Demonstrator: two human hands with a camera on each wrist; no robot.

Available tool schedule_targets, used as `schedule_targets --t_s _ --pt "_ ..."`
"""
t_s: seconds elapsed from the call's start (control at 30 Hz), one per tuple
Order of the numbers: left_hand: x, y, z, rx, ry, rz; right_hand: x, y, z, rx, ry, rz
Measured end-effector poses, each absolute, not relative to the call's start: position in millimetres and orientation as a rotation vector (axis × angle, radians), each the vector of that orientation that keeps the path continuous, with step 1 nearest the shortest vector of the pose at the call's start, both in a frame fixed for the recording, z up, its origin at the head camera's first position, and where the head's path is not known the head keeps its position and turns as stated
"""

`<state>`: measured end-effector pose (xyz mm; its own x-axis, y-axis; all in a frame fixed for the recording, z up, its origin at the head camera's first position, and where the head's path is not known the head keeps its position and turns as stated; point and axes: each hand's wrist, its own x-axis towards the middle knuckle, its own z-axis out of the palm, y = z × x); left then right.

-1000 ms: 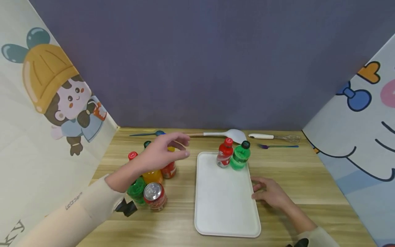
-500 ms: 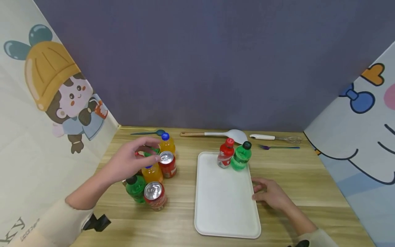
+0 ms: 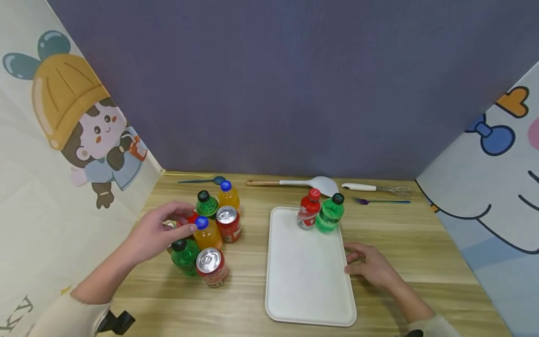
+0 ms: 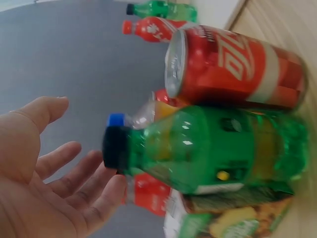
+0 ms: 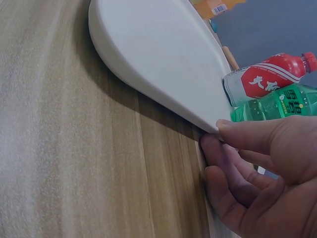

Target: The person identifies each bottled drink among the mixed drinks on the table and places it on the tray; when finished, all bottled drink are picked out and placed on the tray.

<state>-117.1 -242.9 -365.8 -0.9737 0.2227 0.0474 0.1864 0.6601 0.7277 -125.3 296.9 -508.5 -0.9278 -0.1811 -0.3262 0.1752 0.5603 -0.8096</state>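
My left hand (image 3: pixel 151 234) hovers with spread fingers over the left group of drinks, close to a red-capped bottle (image 3: pixel 193 217) that it partly hides. Beside it stand an orange-drink bottle (image 3: pixel 208 236) with a blue cap, a green bottle (image 3: pixel 185 256) and a red can (image 3: pixel 212 267). In the left wrist view the palm is empty, near the green bottle's black cap (image 4: pixel 116 148). My right hand (image 3: pixel 370 266) rests at the right edge of a white tray (image 3: pixel 310 281), thumb and fingertips touching its rim. A red bottle (image 3: pixel 309 209) and a green bottle (image 3: pixel 330 214) stand at its far end.
Behind the group are another green bottle (image 3: pixel 207 204), orange-drink bottle (image 3: pixel 229 196) and red can (image 3: pixel 229 223). A colourful packet (image 4: pixel 242 218) lies beside the near green bottle. Along the back lie a blue spoon (image 3: pixel 214 180), a white ladle (image 3: pixel 311 182), a whisk (image 3: pixel 379 188) and a fork (image 3: pixel 379 201).
My left hand has drawn back leftward and lowered from beside the far drinks to the red-capped bottle. My right hand and the tray stay in place.
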Motion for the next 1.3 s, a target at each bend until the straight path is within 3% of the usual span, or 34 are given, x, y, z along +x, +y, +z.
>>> schedule_targets --t_s 0.63,1.3 --pt "-75.9 -270.7 -414.7 0.241 2.782 1.434 -122.5 297.3 -505.9 -0.024 2.426 -1.316" --pt "-73.6 -267.3 -421.8 0.167 2.829 1.347 -124.6 298.5 -509.5 -0.028 2.392 -1.337"
